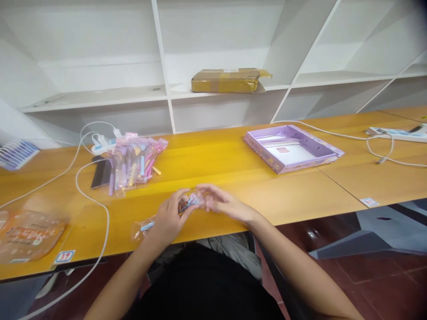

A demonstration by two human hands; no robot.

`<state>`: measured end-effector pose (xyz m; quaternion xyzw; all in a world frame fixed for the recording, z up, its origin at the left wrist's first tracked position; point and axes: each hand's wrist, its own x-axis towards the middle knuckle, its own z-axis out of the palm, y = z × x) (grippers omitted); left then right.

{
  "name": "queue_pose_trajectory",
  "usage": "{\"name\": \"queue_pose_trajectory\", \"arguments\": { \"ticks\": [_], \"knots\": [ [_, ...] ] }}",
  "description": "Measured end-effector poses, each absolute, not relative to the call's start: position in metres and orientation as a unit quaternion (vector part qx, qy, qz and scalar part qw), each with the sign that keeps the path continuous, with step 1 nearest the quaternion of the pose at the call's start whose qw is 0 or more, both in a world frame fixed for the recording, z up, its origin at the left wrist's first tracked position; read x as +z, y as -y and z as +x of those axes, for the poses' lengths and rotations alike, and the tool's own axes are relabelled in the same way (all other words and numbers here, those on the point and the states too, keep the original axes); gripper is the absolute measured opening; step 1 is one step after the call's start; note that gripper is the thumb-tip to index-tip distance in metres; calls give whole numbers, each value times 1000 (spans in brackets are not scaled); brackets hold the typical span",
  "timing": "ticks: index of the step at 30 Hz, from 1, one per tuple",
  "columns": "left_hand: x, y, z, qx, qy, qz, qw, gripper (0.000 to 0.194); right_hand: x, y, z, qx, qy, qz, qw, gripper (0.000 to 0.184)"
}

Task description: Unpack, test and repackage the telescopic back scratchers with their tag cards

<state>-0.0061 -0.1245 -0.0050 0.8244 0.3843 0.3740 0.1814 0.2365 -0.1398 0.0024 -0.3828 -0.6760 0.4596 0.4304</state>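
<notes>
A slim item with a light blue handle (147,226) lies in a clear plastic wrapper, and its pale, bluish-pink end (192,199) sticks out past my fingers. My left hand (169,218) is closed round its middle, just above the table's front part. At that end, the bent fingers of my right hand (223,203) pinch the clear wrapper; they are slightly blurred. To the left is a pile of similar wrapped items (132,162) with purple, yellow, blue and pink handles.
A shallow lilac box (278,168) stands open at the right. White cables (107,218) and a power strip (106,144) are at the left, near a dark flat object (101,172) and an orange package (31,235). A taped carton (225,82) rests on the shelf.
</notes>
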Motion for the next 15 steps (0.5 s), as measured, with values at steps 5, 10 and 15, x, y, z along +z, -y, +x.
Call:
{"name": "queue_pose_trajectory", "arguments": {
  "ticks": [5, 10, 15],
  "knots": [
    [-2, 128, -7, 382, -358, 831, 191, 48, 40, 153, 227, 476, 700, -357, 395, 33],
    [6, 124, -12, 336, -378, 850, 149, 38, 50, 147, 217, 228, 554, -464, 652, 35],
    [9, 116, -13, 307, -364, 868, 142, 10, 72, 146, 221, 191, 545, -447, 683, 34]
  ]
}}
